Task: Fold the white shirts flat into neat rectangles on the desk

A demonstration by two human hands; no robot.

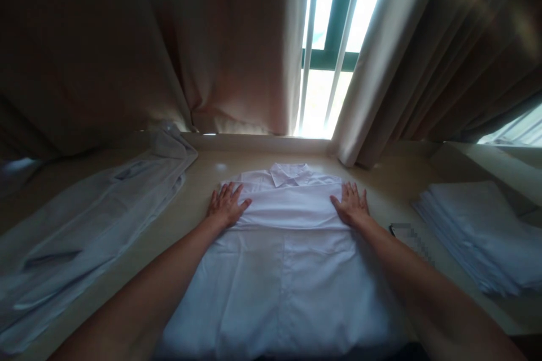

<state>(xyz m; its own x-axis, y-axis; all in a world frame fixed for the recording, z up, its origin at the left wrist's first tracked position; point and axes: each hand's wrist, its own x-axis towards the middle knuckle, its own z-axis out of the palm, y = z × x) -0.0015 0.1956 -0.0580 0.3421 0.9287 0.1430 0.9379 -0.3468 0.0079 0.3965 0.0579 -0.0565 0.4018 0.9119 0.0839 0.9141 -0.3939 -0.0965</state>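
Note:
A white collared shirt lies spread on the table in front of me, its collar at the far end. Across its upper part runs a flat folded band of white cloth, just below the collar. My left hand presses on the band's left end, fingers spread and pointing away from me. At the opposite end, my right hand lies with its fingers apart, touching the right edge of the cloth. Neither hand grips anything. The near end of the shirt reaches the bottom of the view.
Several white garments lie lengthwise on the left of the pale table. To the right stands a stack of folded white cloth, with a partly blurred flat item beside it. Brown curtains hang behind, parted at a bright window.

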